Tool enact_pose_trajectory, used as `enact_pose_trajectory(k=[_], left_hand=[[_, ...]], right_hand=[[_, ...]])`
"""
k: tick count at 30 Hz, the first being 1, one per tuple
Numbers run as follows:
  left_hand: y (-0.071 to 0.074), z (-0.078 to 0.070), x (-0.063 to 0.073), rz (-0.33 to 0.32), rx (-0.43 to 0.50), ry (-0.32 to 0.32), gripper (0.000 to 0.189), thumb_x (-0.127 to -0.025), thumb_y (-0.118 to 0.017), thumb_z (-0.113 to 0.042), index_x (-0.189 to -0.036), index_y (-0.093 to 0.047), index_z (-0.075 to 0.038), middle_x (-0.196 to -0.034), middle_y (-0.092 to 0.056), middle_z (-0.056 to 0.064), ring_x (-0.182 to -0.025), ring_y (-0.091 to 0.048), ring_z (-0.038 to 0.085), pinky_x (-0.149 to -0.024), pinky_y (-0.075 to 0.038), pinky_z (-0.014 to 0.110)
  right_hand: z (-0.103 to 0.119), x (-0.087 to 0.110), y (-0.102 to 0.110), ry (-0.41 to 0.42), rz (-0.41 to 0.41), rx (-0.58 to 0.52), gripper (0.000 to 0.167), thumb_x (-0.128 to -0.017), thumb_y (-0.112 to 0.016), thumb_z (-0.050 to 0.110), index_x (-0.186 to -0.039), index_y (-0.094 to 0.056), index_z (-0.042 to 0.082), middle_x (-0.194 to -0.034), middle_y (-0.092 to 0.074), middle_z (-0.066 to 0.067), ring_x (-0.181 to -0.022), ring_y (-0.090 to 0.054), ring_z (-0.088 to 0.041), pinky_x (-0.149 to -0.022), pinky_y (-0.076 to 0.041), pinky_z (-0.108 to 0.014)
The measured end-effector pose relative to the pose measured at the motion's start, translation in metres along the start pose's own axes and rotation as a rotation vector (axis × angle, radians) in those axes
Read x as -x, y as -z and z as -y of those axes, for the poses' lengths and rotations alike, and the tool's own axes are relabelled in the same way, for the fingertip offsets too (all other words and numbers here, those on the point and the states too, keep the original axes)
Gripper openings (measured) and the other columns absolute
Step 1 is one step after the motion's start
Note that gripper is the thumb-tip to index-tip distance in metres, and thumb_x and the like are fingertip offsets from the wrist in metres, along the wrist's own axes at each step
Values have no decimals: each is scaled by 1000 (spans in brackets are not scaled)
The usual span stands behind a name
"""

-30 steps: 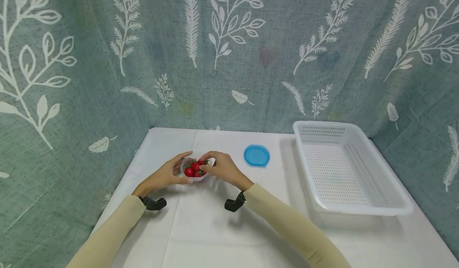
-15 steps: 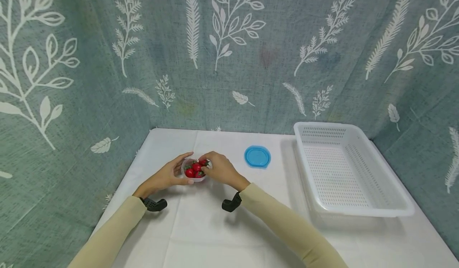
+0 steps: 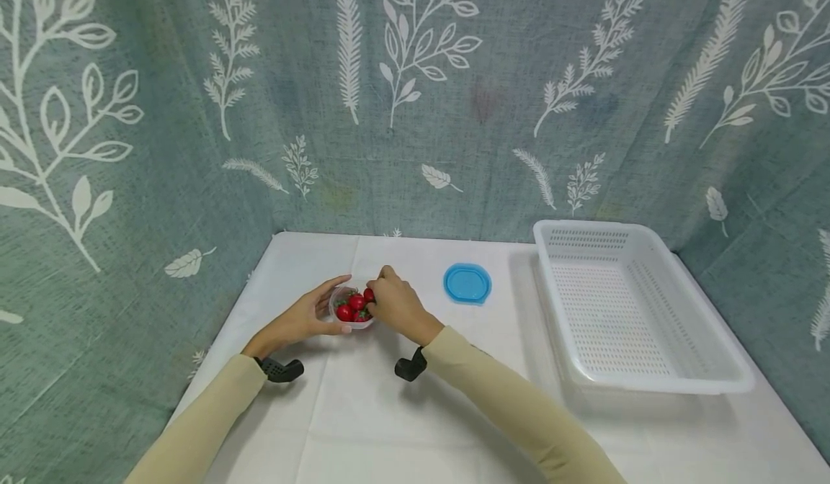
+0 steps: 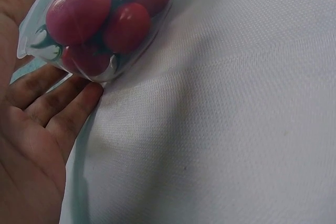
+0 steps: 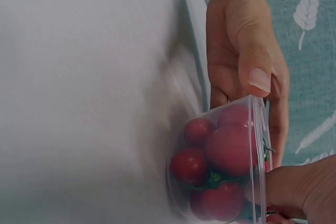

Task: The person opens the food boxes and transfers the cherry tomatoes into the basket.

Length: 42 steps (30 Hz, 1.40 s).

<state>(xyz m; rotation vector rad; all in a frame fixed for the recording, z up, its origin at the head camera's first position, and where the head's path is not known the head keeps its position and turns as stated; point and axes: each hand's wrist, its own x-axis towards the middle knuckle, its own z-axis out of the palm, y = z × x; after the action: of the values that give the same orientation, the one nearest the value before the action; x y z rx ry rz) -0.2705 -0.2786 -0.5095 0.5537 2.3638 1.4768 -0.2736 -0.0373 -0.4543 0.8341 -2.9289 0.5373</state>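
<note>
A small clear plastic container [image 5: 178, 187] full of red cherry tomatoes [image 3: 344, 312] with green stems stands at the left of the white table. My left hand [image 3: 305, 316] holds it from the left, thumb at the near rim and fingers round the far side. Over its right side, my right hand [image 3: 400, 305] reaches in with bent fingers. A cherry tomato [image 3: 369, 294] shows between that hand's thumb and forefinger. In the right wrist view the right thumb [image 5: 283, 187] dips past the rim among the tomatoes; the other right fingertips are out of that view.
A blue lid [image 3: 467, 283] lies flat to the right of the container. Farther right stands a large white perforated basket [image 3: 668, 383]. Grey-green leaf-patterned cloth [image 3: 402, 174] hangs behind and beside the white-covered table [image 3: 389, 426].
My right hand has turned and its wrist has shifted left, with its fingers staying at the container's right side. The left hand has kept its hold on the container.
</note>
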Motion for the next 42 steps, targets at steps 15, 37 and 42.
enact_pose_trajectory(k=[15, 37, 42], left_hand=[[0, -1, 0, -9, 5, 13, 106, -81, -90, -38, -164, -24, -33, -169, -20, -2, -156, -16, 34, -123, -24, 57], [0, 0, 1, 6, 23, 7, 107, -82, -89, -35, -165, -23, -30, -169, -21, -2, -156, -18, 32, -122, -24, 58], [0, 0, 1, -3, 0, 9, 107, -82, -90, -37, -165, -23, -30, -169, -21, -1, -156, -17, 34, -122, -24, 59]], right_hand=[[0, -1, -5, -16, -94, 11, 13, -91, -81, 16, -96, -78, 4, -100, -54, -8, -63, -60, -13, -58, -54, -20], [-2, 0, 0, 166, -6, -142, 22, -99, -68, 20, -112, -80, 6, -105, -59, -6, -79, -56, -8, -60, -48, -13], [2, -2, -1, 123, 23, -117, 26, -98, -73, 30, -109, -81, 8, -95, -58, -3, -80, -51, -9, -58, -46, -15]])
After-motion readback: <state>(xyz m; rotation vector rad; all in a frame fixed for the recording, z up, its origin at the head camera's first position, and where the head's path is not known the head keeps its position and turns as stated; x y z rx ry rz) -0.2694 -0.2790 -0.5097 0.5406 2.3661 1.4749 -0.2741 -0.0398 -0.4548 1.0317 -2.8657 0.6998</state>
